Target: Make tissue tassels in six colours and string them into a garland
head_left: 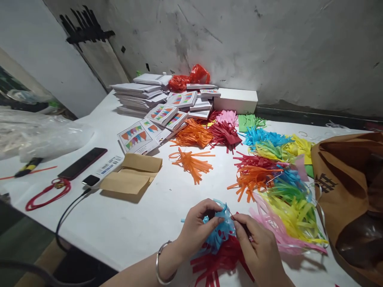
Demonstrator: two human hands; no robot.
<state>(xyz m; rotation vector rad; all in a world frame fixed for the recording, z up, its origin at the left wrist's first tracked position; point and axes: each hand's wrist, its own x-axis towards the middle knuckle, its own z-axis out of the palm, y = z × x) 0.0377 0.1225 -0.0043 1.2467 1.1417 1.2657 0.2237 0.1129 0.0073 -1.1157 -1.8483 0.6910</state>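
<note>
Near the table's front edge, my left hand (202, 225) grips a light blue tissue-paper tassel (220, 235) between thumb and fingers. My right hand (257, 245) is closed in a pinch at the tassel's right side. A thin dark reddish line (230, 214) runs from its fingertips to the blue paper; whether it is a needle or a string I cannot tell. Just below the blue strips lies a red tassel (217, 259), partly hidden by my right hand. A single orange tassel (193, 164) rests farther back on the white table (143, 235).
Tassels in several colours (287, 195) lie in a row at the right, beside a brown bag (344, 191). Printed cards (136, 135) and white stacks (140, 97) stand at the back. A kraft paper piece (128, 179), power bank (103, 171) and phone (82, 163) lie left.
</note>
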